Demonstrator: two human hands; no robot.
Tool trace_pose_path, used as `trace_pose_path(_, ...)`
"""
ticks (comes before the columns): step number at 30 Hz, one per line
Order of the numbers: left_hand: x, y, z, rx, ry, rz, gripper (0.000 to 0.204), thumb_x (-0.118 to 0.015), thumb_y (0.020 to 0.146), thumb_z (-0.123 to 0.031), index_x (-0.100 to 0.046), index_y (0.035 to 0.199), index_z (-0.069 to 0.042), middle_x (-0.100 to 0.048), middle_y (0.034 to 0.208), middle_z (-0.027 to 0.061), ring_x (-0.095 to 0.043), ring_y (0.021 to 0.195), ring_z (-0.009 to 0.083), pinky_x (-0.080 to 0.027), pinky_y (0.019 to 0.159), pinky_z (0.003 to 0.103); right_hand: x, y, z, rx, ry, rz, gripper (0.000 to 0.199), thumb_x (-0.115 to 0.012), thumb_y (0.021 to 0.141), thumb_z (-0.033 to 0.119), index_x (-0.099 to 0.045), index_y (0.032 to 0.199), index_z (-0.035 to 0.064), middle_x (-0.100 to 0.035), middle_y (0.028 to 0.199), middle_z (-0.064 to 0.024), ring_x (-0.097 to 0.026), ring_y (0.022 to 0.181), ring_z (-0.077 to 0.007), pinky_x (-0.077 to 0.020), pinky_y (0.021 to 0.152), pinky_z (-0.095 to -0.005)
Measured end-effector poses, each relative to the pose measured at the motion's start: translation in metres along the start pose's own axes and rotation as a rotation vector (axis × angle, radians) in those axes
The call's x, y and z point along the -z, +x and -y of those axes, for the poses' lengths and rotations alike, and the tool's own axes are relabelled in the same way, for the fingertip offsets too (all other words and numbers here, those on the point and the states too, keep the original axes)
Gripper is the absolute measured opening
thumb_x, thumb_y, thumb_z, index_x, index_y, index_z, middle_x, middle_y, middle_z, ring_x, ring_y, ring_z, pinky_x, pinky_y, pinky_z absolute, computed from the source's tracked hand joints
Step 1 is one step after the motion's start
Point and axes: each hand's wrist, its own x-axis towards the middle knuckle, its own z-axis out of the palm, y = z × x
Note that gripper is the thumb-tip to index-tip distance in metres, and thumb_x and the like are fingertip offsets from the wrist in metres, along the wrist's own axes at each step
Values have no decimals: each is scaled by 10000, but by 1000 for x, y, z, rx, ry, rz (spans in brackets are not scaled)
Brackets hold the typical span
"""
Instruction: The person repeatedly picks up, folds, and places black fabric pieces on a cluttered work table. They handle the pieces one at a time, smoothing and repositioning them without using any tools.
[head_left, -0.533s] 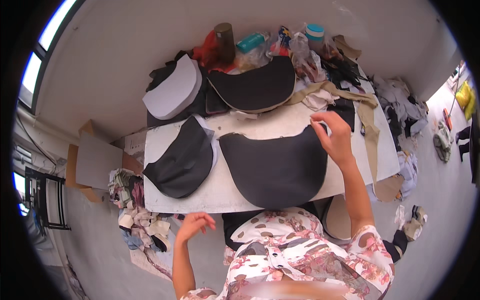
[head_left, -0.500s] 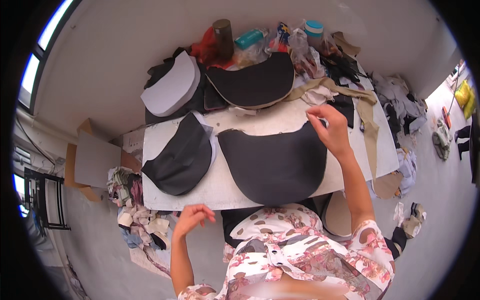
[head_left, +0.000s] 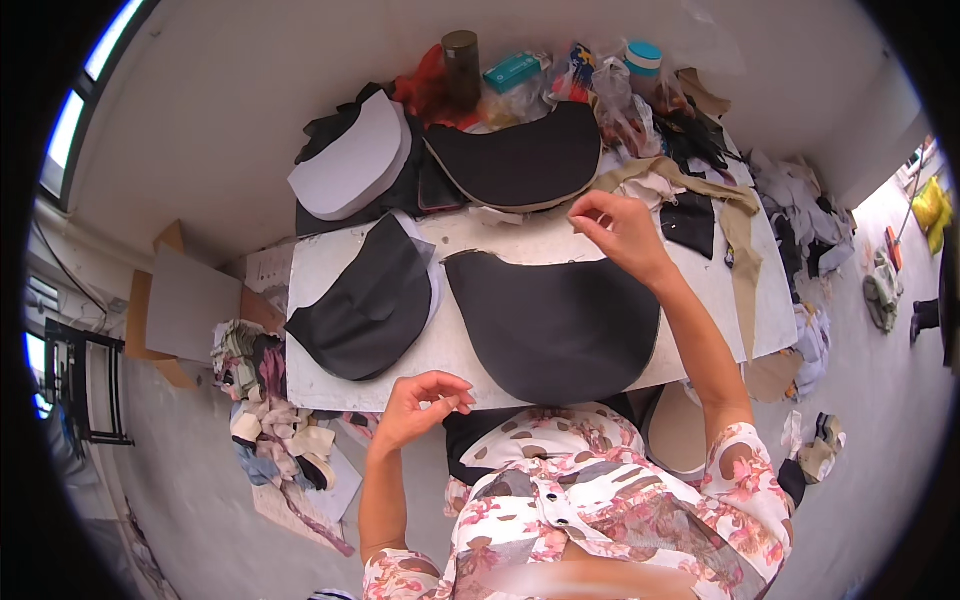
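Note:
A dark, curved fabric panel lies flat in front of me, its scooped edge away from me. My right hand is over the table just beyond that edge, near the panel's far right corner. Its thumb and forefinger come together in a pinch; whatever they hold, if anything, is too small to make out. At the table's near edge, left of the panel, hovers my left hand, its fingers curled but apart, holding nothing. Left of the panel rests a stack of black cloth pieces with paler layers beneath.
White curved pieces and a black padded panel lie at the back of the white table. Behind them stand a dark canister, a teal box and plastic bags. Beige strips trail on the right; scraps pile at left.
My right hand has moved left along the panel's far edge. The left hand has moved right, closer to the panel. The view has shifted slightly; the panel lies in the same place.

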Motion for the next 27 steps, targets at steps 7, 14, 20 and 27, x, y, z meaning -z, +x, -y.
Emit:
trace_pose_path(7,-4,38,-25,-159,-83,-101,162,-580,875,-6,-653,1019,9,-716,898,132,-703,783,181,-460,556,215,-57,98,-37,65,-320,103,161,-730,750,197,-691,826,61,-690,805,-113,-669,752,-277,-514,676,-378)
trace_pose_path(14,17,61,-22,-282,-237,-436,160,-526,927,-30,-640,1029,18,-711,863,144,-690,707,169,-462,542,212,-91,121,-69,152,-498,92,107,-735,715,172,-692,749,80,-674,777,-139,-658,810,-343,-507,688,-449)
trace_pose_path(20,40,108,-20,-213,-435,-561,224,-556,925,-62,-596,1134,9,-698,956,157,-705,801,212,-526,553,243,-88,120,-62,141,-500,103,97,-646,768,150,-692,748,67,-679,779,-151,-661,809,-348,-509,713,-454)
trace_pose_path(27,53,220,-24,176,-657,-381,567,-626,914,-462,-549,1210,17,-648,1096,163,-654,1019,252,-579,733,390,-63,105,-38,153,-278,186,135,-645,781,177,-710,844,77,-693,809,-117,-663,783,-323,-509,693,-419)
